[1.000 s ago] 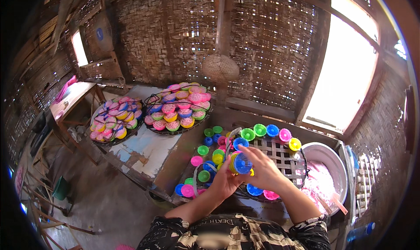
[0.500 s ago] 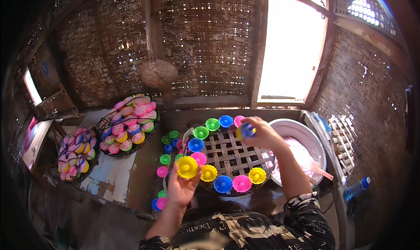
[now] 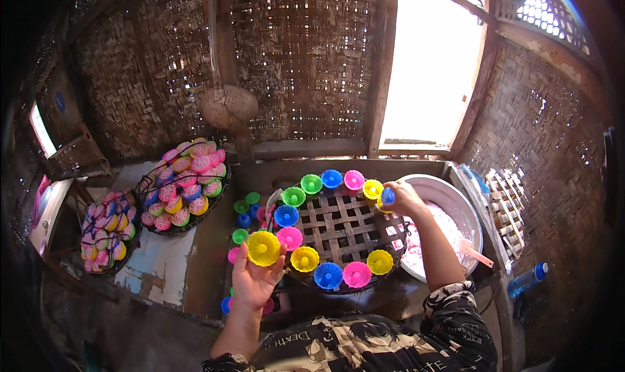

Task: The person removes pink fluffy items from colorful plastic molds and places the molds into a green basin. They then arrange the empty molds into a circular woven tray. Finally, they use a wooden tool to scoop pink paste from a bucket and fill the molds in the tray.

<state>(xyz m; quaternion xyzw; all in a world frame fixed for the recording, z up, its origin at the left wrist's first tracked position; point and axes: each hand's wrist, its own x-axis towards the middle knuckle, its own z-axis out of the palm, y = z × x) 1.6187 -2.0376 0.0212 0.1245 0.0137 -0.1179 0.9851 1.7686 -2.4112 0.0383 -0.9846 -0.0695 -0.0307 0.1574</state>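
My left hand (image 3: 252, 282) is closed on a yellow fluted cake mould (image 3: 263, 248) with a raised knob in its middle. At the far right rim of a round woven bamboo tray (image 3: 342, 223), my right hand (image 3: 407, 199) pinches a blue mould (image 3: 388, 195); a yellow edge shows under it. Just left of those fingers a yellow mould (image 3: 373, 189) sits on the tray. Similar moulds line the rim, among them a pink mould (image 3: 354, 179), a green mould (image 3: 311, 184) and a blue mould (image 3: 327, 275). Bare lattice shows in the tray's middle.
Right of the tray stands a white basin (image 3: 474, 223) of pink and white shreds with a pink-handled scoop (image 3: 477, 253). A blue bottle (image 3: 528, 280) is farther right. Loose moulds (image 3: 241, 236) lie left; beyond them are two trays of filled moulds (image 3: 198, 164).
A yellow mould now stands at the tray's far right rim. My right hand has moved right and slightly down with the blue mould. My left hand still holds its yellow mould.
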